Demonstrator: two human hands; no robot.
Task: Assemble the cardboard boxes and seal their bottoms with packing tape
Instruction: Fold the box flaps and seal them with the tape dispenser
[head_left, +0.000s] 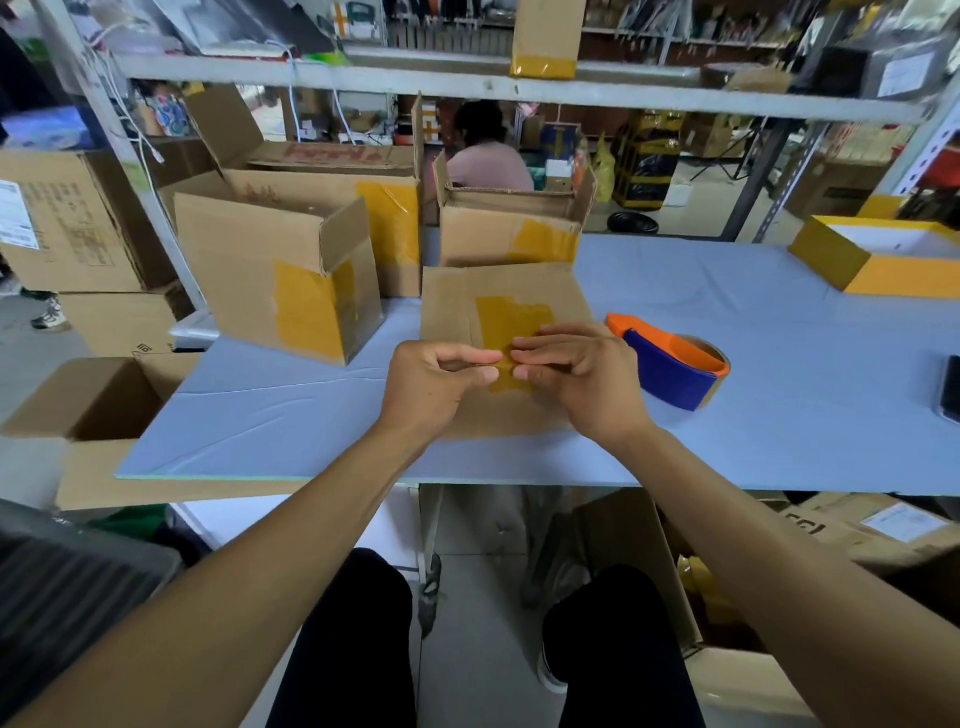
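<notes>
— What's around you, biggest first?

— You sit at a table (727, 405) under a pale blue sheet, inside a metal shelf frame (467, 85), with a crowded storeroom beyond and a seated person (485, 150) at the far side. Far left stands a large open box (322, 208), and in front of it a smaller taped box (275, 275) tipped on its side, opening to the right. Behind your work sits an upright open box (506, 228). Far right lies a yellow tray box (883, 260). Nothing blocks your hands.

— And the box you're sealing?

— The cardboard box (452, 306) sits centre, near you, bottom face up, its yellow tape strip (511, 322) running near to far along the seam.

— The dispenser?

— The tape dispenser (670, 364), orange and blue, lies just right of the box, its roll end pointing right.

— Your hands?

— Your left hand (431, 384) and right hand (582, 374) meet fingertip to fingertip, each pinching the strip's near end over the box
</notes>
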